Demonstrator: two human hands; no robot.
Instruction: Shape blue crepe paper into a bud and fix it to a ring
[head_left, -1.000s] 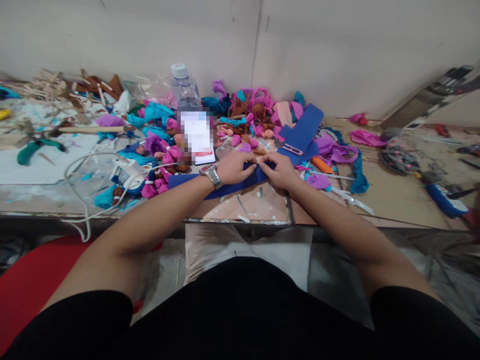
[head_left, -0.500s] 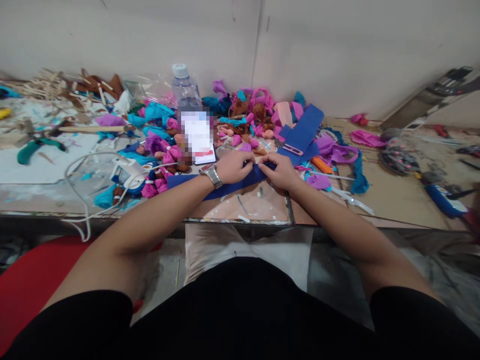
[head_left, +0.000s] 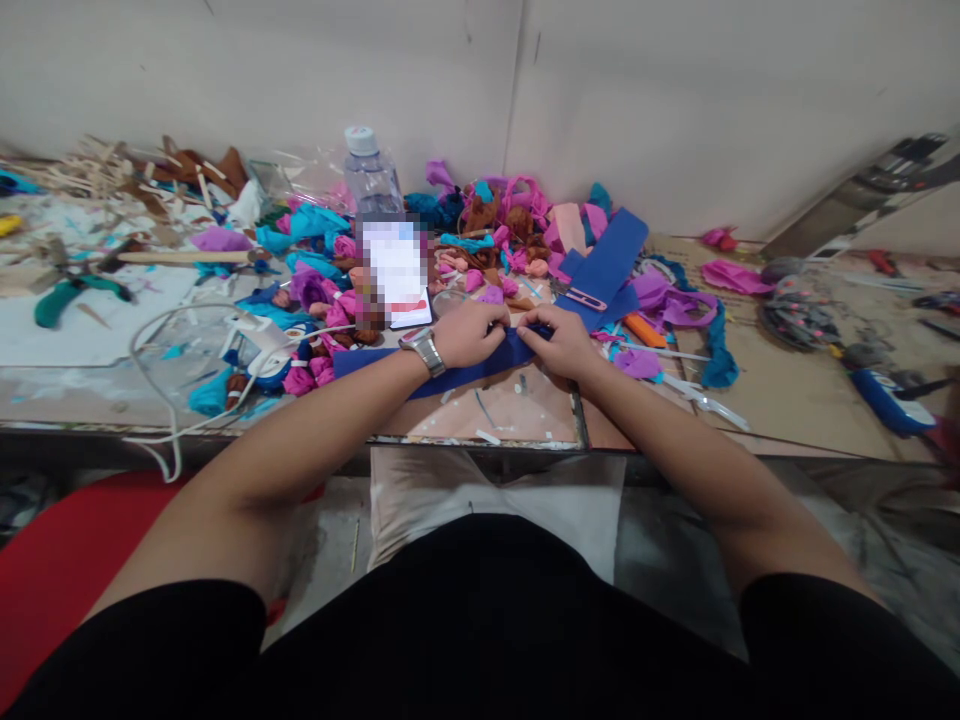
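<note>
A long strip of dark blue crepe-like paper (head_left: 472, 378) lies across the near part of the table. At its far edge my left hand (head_left: 469, 337) is closed on the strip, a metal watch on its wrist. Close beside it, my right hand (head_left: 559, 342) pinches the strip's right end between thumb and fingers. Both sets of fingertips are partly hidden. Just behind the right hand are wider blue paper pieces (head_left: 611, 260) with a pink cutter (head_left: 586, 299) on top. A lit phone (head_left: 397, 275) leans behind my left hand.
Crumpled pink, purple, brown and turquoise paper pieces (head_left: 311, 285) crowd the table. A plastic bottle (head_left: 373, 180) stands behind the phone. Green-handled pliers (head_left: 56, 305) and a white cable (head_left: 176, 425) are to the left. An orange cutter (head_left: 643, 331) and a blue tape roll (head_left: 892, 402) lie right.
</note>
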